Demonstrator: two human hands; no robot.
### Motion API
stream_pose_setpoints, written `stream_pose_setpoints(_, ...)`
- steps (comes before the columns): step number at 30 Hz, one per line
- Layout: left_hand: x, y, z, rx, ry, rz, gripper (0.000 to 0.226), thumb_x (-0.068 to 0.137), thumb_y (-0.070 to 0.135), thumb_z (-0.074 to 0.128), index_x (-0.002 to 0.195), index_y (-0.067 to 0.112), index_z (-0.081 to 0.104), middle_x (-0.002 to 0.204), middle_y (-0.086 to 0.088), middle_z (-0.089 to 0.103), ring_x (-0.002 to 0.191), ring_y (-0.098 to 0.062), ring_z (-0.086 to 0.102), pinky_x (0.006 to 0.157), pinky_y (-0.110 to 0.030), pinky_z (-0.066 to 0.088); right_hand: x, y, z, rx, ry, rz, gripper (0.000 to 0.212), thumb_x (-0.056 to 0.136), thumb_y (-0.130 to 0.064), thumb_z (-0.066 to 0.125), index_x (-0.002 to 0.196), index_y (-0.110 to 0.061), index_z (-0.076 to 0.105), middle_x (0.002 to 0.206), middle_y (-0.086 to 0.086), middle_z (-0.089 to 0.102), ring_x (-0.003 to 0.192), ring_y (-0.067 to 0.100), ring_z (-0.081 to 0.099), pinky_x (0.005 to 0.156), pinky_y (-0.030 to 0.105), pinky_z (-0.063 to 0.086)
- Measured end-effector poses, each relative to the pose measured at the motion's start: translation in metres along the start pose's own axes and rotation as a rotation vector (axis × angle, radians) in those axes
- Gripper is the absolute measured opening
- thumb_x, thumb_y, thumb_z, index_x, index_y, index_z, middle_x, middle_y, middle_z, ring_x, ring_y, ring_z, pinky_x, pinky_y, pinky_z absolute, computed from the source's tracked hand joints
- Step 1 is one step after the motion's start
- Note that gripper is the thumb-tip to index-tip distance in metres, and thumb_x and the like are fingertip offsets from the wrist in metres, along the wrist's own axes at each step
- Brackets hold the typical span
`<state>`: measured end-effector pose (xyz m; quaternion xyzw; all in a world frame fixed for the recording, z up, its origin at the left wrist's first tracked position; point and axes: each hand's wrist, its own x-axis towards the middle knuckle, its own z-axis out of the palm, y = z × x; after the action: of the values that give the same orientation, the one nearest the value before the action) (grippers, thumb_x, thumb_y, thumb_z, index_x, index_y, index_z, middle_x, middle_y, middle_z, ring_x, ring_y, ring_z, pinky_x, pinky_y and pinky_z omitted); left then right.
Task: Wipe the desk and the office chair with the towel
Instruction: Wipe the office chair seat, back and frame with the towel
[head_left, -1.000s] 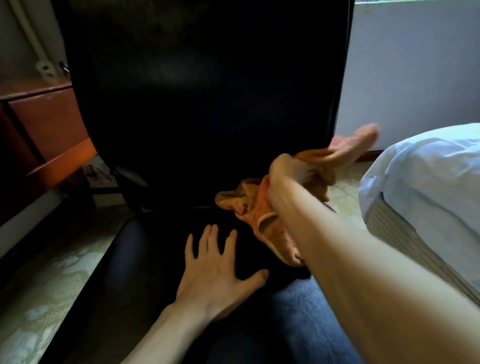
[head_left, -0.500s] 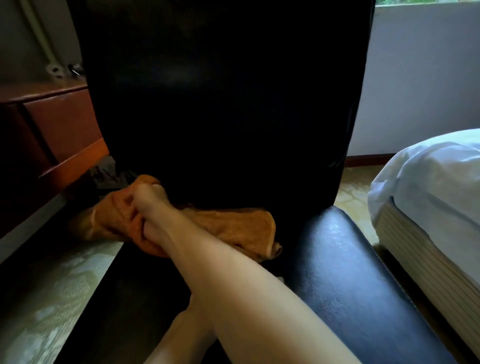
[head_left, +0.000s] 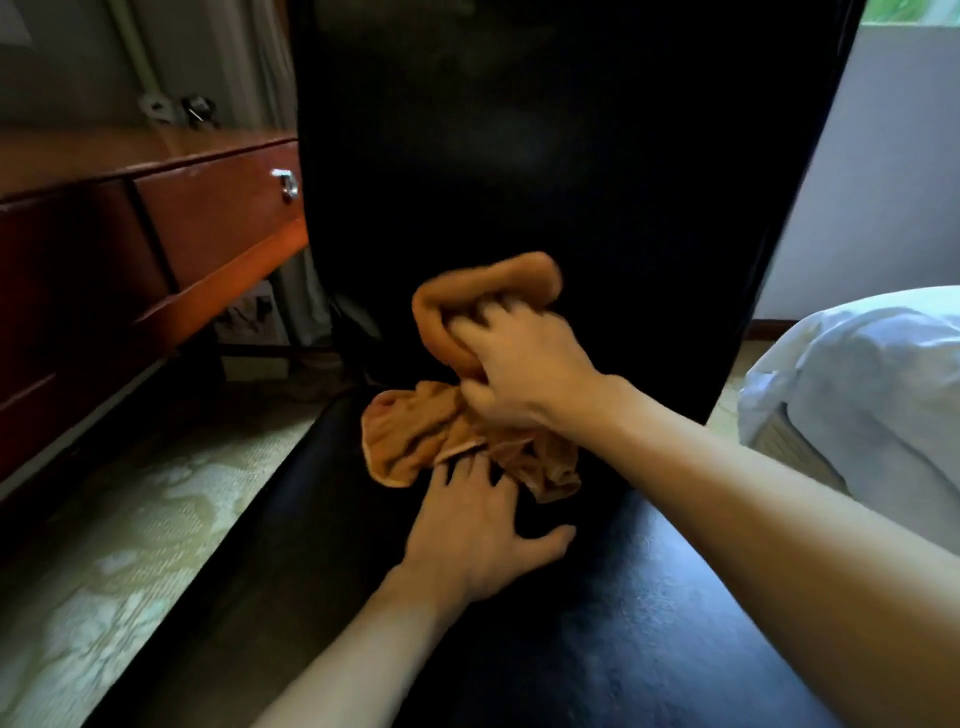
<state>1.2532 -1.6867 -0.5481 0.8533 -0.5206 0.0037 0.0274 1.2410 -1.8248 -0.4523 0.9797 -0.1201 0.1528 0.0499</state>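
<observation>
1. The desk (head_left: 156, 166) stands at the far left, just beside the chair (head_left: 597, 156); no hand or cloth is on it; whether it has been wiped I cannot tell.
2. The towel (head_left: 410, 441) is bunched where the chair's seat meets its back; a second ago it was up by the right edge, half a second ago stretched out to the left edge; it has now come back to the middle.
3. The left hand (head_left: 478, 540) lies flat on the seat, fingers spread, their tips touching the towel's lower fold; it braces there much as it did a second ago.
4. The right hand (head_left: 524, 364) grips the towel's upper bunch, fingers curled into the cloth and blurred, pressing it against the lower backrest; it sits higher than before; I judge the wiping is passing from the seat joint up onto the back.
5. The bed (head_left: 857, 374) lies at the right, apart from the chair.
</observation>
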Motion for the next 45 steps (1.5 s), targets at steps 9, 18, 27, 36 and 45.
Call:
stream_pose_setpoints(9, -0.061, -0.002, -0.006, -0.076, -0.149, -0.001, 0.08, 0.098, 0.074, 0.032, 0.164, 0.036, 0.013, 0.173, 0.001, 0.009, 0.16, -0.02, 0.004, 0.128, -0.049, 0.005, -0.04, 0.038, 0.014, -0.063, -0.649, 0.215, 0.093, 0.062, -0.085, 0.06, 0.138, -0.032, 0.06, 0.128, 0.006, 0.07, 0.116, 0.032, 0.067, 0.093, 0.036, 0.056)
stream_pose_setpoints(18, -0.097, -0.004, -0.027, -0.117, -0.044, -0.122, 0.064, 0.099, 0.067, 0.044, 0.153, 0.034, 0.045, 0.162, -0.002, 0.041, 0.151, -0.025, 0.035, 0.119, -0.042, 0.03, -0.082, 0.029, 0.029, 0.024, -0.471, 0.337, 0.103, 0.078, -0.083, 0.058, 0.162, -0.044, 0.012, 0.169, 0.012, 0.01, 0.153, 0.045, 0.013, 0.12, 0.064, 0.021)
stream_pose_setpoints(27, -0.149, -0.034, -0.014, -0.212, -0.11, -0.231, 0.08, 0.091, 0.078, 0.043, 0.16, 0.041, 0.027, 0.171, 0.003, 0.019, 0.158, -0.019, 0.014, 0.127, -0.049, 0.013, -0.116, 0.004, 0.035, 0.106, -0.232, 0.352, 0.069, 0.092, -0.059, 0.06, 0.154, -0.036, 0.041, 0.152, 0.012, 0.046, 0.139, 0.042, 0.041, 0.108, 0.06, 0.037)
stream_pose_setpoints(36, -0.16, -0.063, -0.048, -0.484, -0.011, -0.29, 0.037, 0.1, 0.019, 0.057, 0.134, 0.029, 0.068, 0.134, -0.003, 0.069, 0.131, -0.02, 0.058, 0.1, -0.032, 0.047, -0.193, -0.125, -0.035, 0.405, -0.333, -0.105, 0.039, 0.06, -0.077, 0.043, 0.072, -0.045, 0.062, 0.072, -0.012, 0.062, 0.081, 0.018, 0.065, 0.067, 0.032, 0.047)
stream_pose_setpoints(45, -0.225, -0.077, -0.036, -0.335, -0.007, -0.247, 0.048, 0.099, 0.032, 0.057, 0.145, 0.017, 0.057, 0.145, -0.013, 0.059, 0.134, -0.035, 0.053, 0.109, -0.048, 0.046, -0.204, -0.127, -0.024, 0.067, -0.359, 0.289, 0.067, 0.089, -0.063, 0.057, 0.144, -0.024, 0.054, 0.146, 0.013, 0.053, 0.13, 0.038, 0.053, 0.103, 0.053, 0.045)
